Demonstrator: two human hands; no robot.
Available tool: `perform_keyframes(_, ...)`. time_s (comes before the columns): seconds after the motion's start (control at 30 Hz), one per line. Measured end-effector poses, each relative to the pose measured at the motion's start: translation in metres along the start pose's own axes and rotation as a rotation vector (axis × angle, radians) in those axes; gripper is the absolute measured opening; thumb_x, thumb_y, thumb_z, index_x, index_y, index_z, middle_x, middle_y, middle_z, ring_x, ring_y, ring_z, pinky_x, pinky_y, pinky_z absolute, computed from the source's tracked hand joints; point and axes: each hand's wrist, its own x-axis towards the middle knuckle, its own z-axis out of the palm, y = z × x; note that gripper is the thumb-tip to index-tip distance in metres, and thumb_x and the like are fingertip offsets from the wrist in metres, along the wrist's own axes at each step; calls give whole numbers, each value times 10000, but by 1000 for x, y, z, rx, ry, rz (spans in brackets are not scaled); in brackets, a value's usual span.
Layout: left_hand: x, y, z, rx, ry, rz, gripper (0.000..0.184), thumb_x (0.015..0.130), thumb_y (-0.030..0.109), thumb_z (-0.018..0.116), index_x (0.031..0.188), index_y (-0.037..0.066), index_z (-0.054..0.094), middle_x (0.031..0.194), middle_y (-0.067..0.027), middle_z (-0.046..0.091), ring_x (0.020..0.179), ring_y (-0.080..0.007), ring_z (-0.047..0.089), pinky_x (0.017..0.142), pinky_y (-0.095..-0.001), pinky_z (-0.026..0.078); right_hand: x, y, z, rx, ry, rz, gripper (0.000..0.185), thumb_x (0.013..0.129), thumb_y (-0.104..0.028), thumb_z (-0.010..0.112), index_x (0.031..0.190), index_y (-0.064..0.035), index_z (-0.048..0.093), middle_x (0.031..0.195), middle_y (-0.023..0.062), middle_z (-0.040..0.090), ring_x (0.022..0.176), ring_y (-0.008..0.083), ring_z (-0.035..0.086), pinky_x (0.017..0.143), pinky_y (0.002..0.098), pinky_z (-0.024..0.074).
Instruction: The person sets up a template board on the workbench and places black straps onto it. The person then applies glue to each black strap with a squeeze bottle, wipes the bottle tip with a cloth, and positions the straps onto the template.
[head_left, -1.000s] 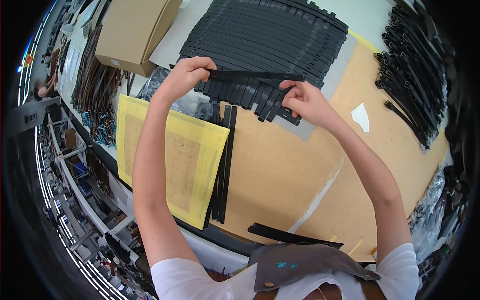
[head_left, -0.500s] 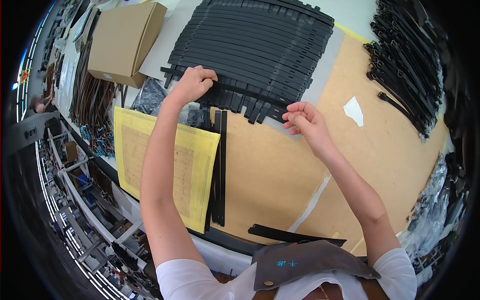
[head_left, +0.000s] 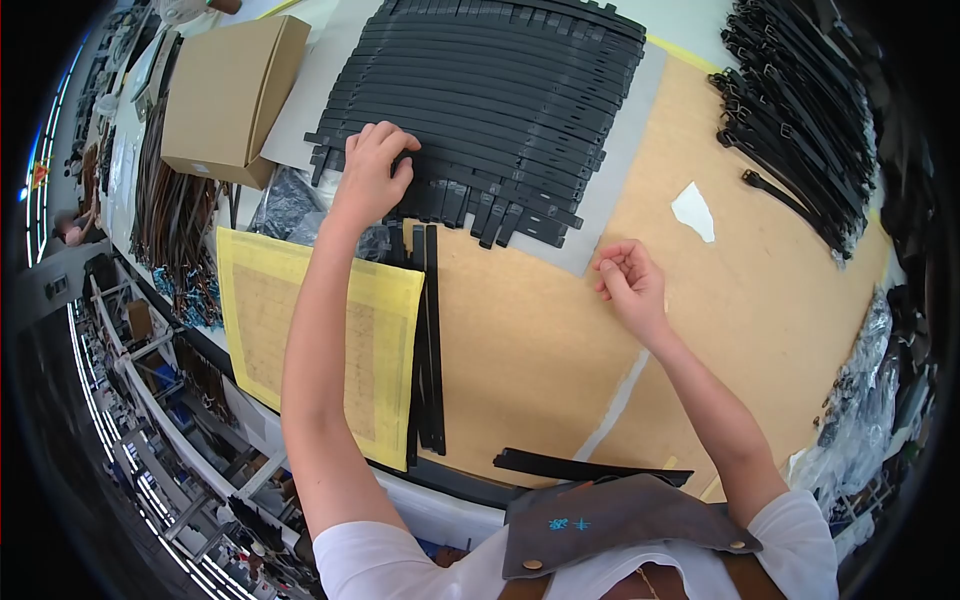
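Black leather straps [head_left: 470, 110] lie side by side in a wide row on a grey sheet [head_left: 625, 150], and shorter strap ends stick out along the near edge. My left hand [head_left: 375, 175] is at the near left of this row, thumb and fingers apart, with nothing visible between them. Whether its fingertips touch the straps I cannot tell. To the right of the row and nearer me, my right hand [head_left: 634, 290] hovers apart from the straps, its fingers curled in and no object showing in them.
A yellow-taped board [head_left: 318, 345] lies at the left beside long black strips [head_left: 432, 350]. Behind it are a cardboard box [head_left: 232, 95] and a bundle of brown straps [head_left: 180, 220]. Buckled black belts [head_left: 800, 140] lie far right, near a white scrap [head_left: 693, 212]. One dark strip [head_left: 590, 468] lies close to me.
My right hand has come off the strap's right end and moved down toward me. My left hand has loosened its grip on the strap, which now lies in the row. The view has shifted slightly.
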Motion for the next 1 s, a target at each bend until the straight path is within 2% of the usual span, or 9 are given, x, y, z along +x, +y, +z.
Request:
perform_keyframes(0.27, -3, 47, 7, -156, 30, 26, 88, 806, 41, 695, 884, 65, 664, 888, -29, 587, 924, -236, 563, 849, -370, 401, -4, 17, 5, -337, -71, -230, 35, 924, -17, 622, 956, -29, 615, 741, -14, 634, 589, 32, 566, 530, 207, 463)
perform_keyframes(0.37, -16, 84, 22, -323, 47, 23, 80, 797, 35, 694, 868, 55, 664, 905, -62, 597, 917, -263, 577, 811, -375, 429, -3, 19, 6, -418, -73, -370, 37, 928, 2, 614, 952, -22, 600, 708, -43, 583, 552, 1, 485, 481, 190, 389)
perform_keyframes(0.43, -38, 112, 35, -596, -56, -166, 140, 840, 44, 687, 976, 41, 655, 942, -65, 613, 898, -246, 601, 806, -360, 467, -2, 19, 6, -423, -65, -348, 52, 893, -6, 636, 935, -28, 615, 717, -9, 616, 563, 42, 551, 513, 209, 446)
perform_keyframes(0.5, -70, 142, 62, -1170, -13, -623, 274, 888, 69, 673, 1148, 13, 603, 1006, -63, 628, 895, -221, 619, 813, -347, 500, -2, 18, 6, -432, -52, -350, 60, 875, -14, 648, 928, -31, 624, 722, 9, 635, 567, 65, 584, 531, 219, 477)
perform_keyframes(0.57, -90, 166, 66, -1615, -48, -1097, 372, 941, 71, 610, 1290, -3, 504, 1120, -93, 630, 994, -211, 627, 921, -336, 496, -3, 16, 7, -442, -39, -368, 61, 874, -22, 651, 930, -32, 627, 723, 9, 638, 566, 70, 586, 534, 222, 482)
perform_keyframes(0.63, -110, 180, 83, -1839, 34, -1168, 456, 944, 82, 592, 1366, -8, 443, 1230, -134, 594, 1096, -242, 603, 970, -358, 487, -5, 16, 8, -441, -15, -368, 61, 874, -28, 652, 930, -30, 628, 728, 12, 642, 570, 70, 587, 536, 221, 483)
perform_keyframes(0.67, -114, 185, 90, -1952, 78, -1197, 499, 945, 88, 583, 1403, -11, 413, 1285, -154, 576, 1147, -258, 591, 995, -369, 482, -4, 15, 9, -440, -3, -371, 61, 874, -31, 653, 929, -30, 629, 731, 13, 644, 572, 70, 588, 536, 221, 483)
perform_keyframes(0.77, -112, 209, 97, -2181, 221, -1070, 583, 960, 112, 561, 1477, -3, 319, 1409, -163, 495, 1275, -268, 513, 1063, -388, 444, -5, 14, 10, -403, 22, -370, 63, 881, -42, 651, 937, -25, 626, 739, 12, 652, 586, 59, 586, 539, 219, 481)
perform_keyframes(1.0, -97, 223, 120, -2200, 339, -1001, 585, 978, 129, 549, 1498, 22, 304, 1431, -104, 487, 1257, -236, 504, 1025, -366, 425, -3, 21, 12, -261, 82, -368, 67, 895, -35, 644, 953, -26, 612, 721, -16, 616, 584, 24, 537, 529, 200, 444)
